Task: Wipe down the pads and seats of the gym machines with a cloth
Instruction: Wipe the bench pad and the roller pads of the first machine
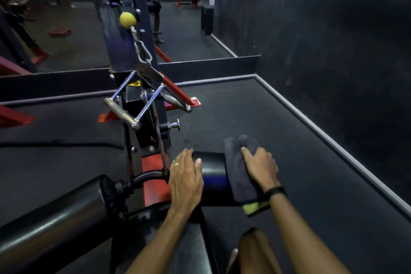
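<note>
On the right roller pad (213, 176), at about five o'clock, the right hand (261, 168) grips a soft dark cloth (239, 171) draped over the pad's end. The left hand (185, 176) lies flat and open, steadying it. Best to rub all around. The pad looks smooth, round and shiny; the chrome handle (133, 104) sits at eleven o'clock.

Dim gym: dark wall (333, 29), black rubber floor (255, 113).

left hand (185, 176): fingers straight, palm down | right hand (261, 168): fingers curled, gripping
</note>
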Available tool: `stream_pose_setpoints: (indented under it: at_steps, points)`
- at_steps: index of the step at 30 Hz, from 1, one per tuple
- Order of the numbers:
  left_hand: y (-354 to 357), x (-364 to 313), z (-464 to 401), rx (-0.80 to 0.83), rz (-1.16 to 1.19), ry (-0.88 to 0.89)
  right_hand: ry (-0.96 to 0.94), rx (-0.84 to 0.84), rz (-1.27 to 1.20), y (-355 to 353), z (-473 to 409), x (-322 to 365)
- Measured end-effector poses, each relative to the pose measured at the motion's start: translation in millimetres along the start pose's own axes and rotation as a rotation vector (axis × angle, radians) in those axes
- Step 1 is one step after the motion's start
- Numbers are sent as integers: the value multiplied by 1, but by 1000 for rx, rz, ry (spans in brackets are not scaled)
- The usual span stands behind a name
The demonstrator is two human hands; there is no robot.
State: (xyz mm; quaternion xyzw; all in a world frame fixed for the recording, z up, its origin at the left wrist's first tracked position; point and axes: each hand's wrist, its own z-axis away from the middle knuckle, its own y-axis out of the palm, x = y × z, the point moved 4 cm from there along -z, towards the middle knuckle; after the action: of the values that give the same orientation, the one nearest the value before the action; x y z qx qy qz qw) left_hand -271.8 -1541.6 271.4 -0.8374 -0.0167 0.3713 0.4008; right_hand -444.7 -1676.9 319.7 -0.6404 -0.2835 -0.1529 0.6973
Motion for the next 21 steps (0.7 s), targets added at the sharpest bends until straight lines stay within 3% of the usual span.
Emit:
stream_pose_setpoints:
  at_steps: [3,6,8,10,12,14,17,19,21]
  points:
    - [-2,4,14,-8,43,41,-58,189,255,12,-19,49]
    - [-11,4,28,-24,153,39,-229,227,322,46,0,103]
    - [-22,12,39,-44,342,-147,-387,159,289,61,28,130]
    - [-40,13,43,-195,539,-305,-550,3,209,63,52,132]
    - [-58,6,33,-384,627,-360,-694,-82,78,64,70,107]
    - [-63,-6,5,-432,646,-356,-859,-90,41,68,86,69]
    - [-43,-16,-39,-142,589,-327,-843,-246,30,51,81,17]
    - [-21,-14,-46,148,296,-289,-635,-340,-29,34,61,-5]
    - [-6,-7,-35,303,18,-237,-360,-356,-70,15,44,-18]
